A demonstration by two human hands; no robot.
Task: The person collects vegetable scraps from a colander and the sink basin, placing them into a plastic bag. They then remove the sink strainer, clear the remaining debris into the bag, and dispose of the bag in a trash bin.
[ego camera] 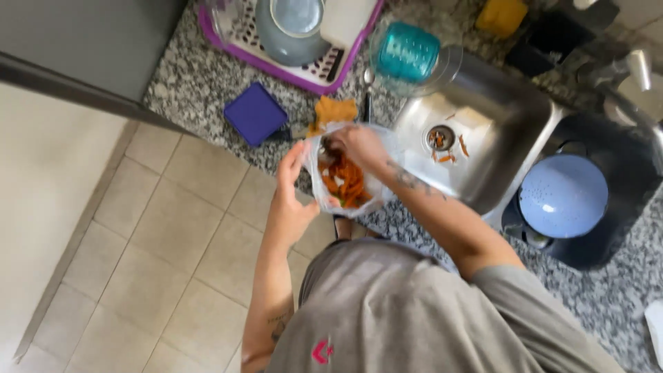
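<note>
Head view, looking down at a granite worktop (200, 83) and steel sink (483, 138). The left hand (293, 186) grips the edge of a clear plastic bag (376, 190), holding it over the worktop's edge. The right hand (359, 145) is closed on the bag's upper rim. The bag contains orange peelings (345, 181). More orange scraps lie around the sink drain (440, 138). A purple square lid (255, 114) lies left of the bag; a blue colander (563, 195) rests in the right-hand basin.
</note>
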